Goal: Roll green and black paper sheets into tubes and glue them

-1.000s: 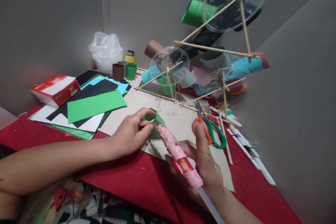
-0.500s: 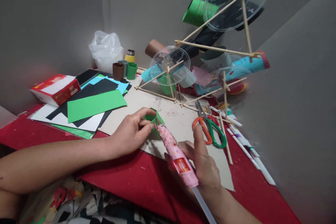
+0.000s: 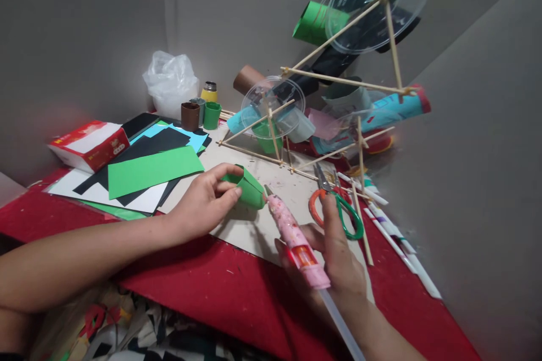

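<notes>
My left hand pinches a small green paper cup, held on its side just above a grey cardboard sheet. My right hand grips a pink hot-glue gun with a clear glue stick out of its back. The gun's metal tip sits a little to the right of the cup's edge, slightly apart from it. Behind stands a wheel-like model of wooden skewers, clear plastic lids and coloured paper cups.
Orange-and-green scissors lie right of the glue gun, with skewers and glue sticks beyond. Coloured paper sheets and a red tissue box lie at the left. Small cups, a yellow bottle and a plastic bag stand at the back.
My left hand has lifted and turned the green cup onto its side. The glue gun's tip has drawn back from the cup and shifted right.
</notes>
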`<state>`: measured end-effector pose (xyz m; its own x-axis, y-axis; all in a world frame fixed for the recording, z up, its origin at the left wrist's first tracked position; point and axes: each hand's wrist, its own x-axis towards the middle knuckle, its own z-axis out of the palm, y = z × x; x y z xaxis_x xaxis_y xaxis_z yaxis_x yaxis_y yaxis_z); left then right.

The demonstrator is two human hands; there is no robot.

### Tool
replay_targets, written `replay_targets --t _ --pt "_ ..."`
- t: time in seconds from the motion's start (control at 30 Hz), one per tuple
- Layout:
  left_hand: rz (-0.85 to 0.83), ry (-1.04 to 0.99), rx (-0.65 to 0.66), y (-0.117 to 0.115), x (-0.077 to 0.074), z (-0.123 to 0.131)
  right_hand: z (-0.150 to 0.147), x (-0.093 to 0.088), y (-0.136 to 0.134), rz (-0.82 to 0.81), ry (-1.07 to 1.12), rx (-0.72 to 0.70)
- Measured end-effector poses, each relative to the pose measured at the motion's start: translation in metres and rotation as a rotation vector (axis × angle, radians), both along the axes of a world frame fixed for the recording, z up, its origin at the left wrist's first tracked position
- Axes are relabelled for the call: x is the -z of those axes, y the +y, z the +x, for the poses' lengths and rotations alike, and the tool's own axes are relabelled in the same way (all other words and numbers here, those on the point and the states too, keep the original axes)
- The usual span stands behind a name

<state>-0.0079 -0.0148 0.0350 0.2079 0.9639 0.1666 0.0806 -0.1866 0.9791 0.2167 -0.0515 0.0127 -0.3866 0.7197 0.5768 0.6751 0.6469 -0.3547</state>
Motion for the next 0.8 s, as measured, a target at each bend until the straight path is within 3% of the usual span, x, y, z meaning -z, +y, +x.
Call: replay_targets --t 0.13,0.27,0.4,0.47,0.57,0.67,0.8 --pt "-0.070 -0.061 -0.021 0.011 -0.002 -0.006 0.012 -0.002 0.018 0.014 -0.162 0.195" --pt "-0.157 -0.086 -0.027 0.014 -0.008 -0.008 0.024 -0.001 0.042 -0.142 -0.420 0.372" --pt "-0.241 -0.081 0.120 0.008 -0.018 -0.010 0.039 -0.007 0.054 -0.369 -0.535 0.312" --pt "-0.316 -0.067 0.259 0.005 -0.022 -0.011 0.045 -0.014 0.053 -0.409 -0.450 0.282" --pt "-0.429 -0.045 0.484 0.001 -0.025 -0.012 0.045 -0.027 0.043 -0.367 -0.066 0.217" --pt "-0.471 -0.005 0.657 -0.004 -0.028 -0.011 0.029 -0.034 0.023 -0.450 0.398 -0.033" --pt "-0.476 0.033 0.754 -0.013 -0.032 -0.007 0.002 -0.033 0.001 -0.663 0.550 -0.282"
